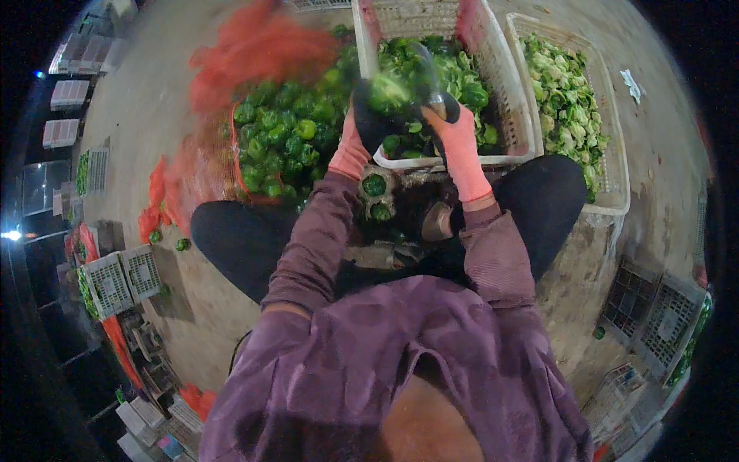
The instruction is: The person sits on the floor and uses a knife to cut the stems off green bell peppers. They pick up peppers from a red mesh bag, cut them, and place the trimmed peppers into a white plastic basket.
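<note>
My left hand (pixel 365 118), in a pink glove with a black coated palm, is closed around a pale green leafy head (pixel 388 91), blurred by motion. In my right hand (pixel 453 124), gloved alike, is a knife (pixel 428 66) with a curved blade, its handle in my fist. Both hands are over the near end of a white plastic crate (pixel 522 124). Leafy green heads (pixel 473 95) lie inside it. To the left, a heap of round green vegetables (pixel 283 138) spills from a red mesh bag (pixel 231 75).
On the right stands a second pale crate (pixel 618 179) filled with light green trimmings (pixel 568 110). Two loose green heads (pixel 374 185) lie between my legs, near my shoe (pixel 437 222). Grey crates stand behind on the left (pixel 108 284) and right (pixel 670 323).
</note>
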The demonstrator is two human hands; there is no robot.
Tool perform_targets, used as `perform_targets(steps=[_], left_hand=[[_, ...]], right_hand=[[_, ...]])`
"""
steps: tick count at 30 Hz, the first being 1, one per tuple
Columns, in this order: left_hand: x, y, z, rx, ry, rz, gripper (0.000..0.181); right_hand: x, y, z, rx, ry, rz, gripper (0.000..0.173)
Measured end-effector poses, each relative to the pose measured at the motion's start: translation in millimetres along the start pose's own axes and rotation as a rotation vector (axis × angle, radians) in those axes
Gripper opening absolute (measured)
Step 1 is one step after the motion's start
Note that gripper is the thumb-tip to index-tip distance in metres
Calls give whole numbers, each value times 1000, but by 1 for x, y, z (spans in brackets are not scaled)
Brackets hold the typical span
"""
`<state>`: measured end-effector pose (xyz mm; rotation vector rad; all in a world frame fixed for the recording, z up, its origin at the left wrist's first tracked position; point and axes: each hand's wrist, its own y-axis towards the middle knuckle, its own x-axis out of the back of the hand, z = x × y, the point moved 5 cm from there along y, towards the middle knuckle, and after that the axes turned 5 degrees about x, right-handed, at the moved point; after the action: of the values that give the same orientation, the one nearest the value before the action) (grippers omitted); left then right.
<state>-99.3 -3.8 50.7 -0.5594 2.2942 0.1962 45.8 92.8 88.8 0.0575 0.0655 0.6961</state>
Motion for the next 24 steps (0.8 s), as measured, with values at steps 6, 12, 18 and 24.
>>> perform_targets(steps=[6, 12, 18, 24], left_hand=[[-5, -26, 9, 215, 115, -193, 35], [19, -29, 35, 104, -135, -162, 30], [27, -32, 51, 112, -466, -260, 34], [33, -43, 49, 106, -328, -186, 24]], right_hand=[[-32, -16, 38, 358, -631, 222, 65], [-45, -30, 24, 422, -666, 271, 65], [-55, -36, 30, 369, -625, 293, 56], [-65, -49, 30, 441, -606, 341, 54]])
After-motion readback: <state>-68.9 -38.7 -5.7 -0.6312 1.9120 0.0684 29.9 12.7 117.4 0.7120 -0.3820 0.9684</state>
